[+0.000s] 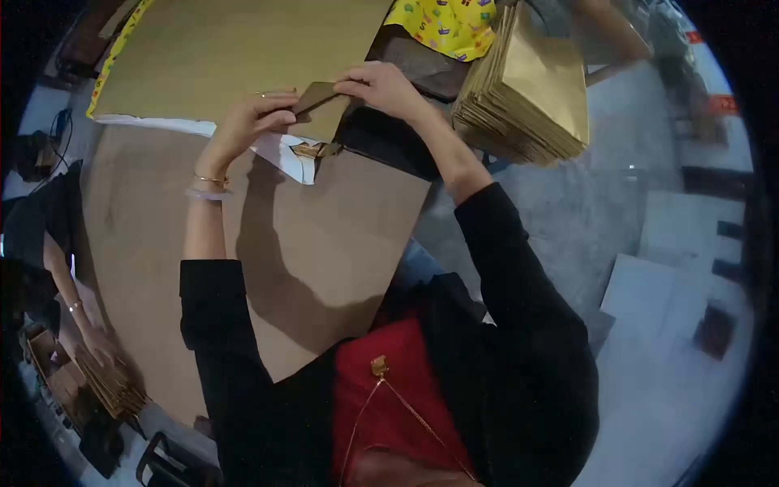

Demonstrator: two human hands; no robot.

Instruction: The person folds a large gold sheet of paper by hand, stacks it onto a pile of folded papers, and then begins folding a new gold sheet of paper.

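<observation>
At far left, another person's hand reaches over brown packets beside 1 box, its contents too dim to tell. Over the table, the left hand and right hand pinch 1 brown flap between them, above the big sheet. Rightward lie yellow printed paper and 1 stack of gold paper.

Large sheet lies on worktable at 11 o'clock; small piece over its near right corner. First stack at 1 o'clock, right of the sheet. Second stack at 8 o'clock, just by a co-worker's hand.
</observation>
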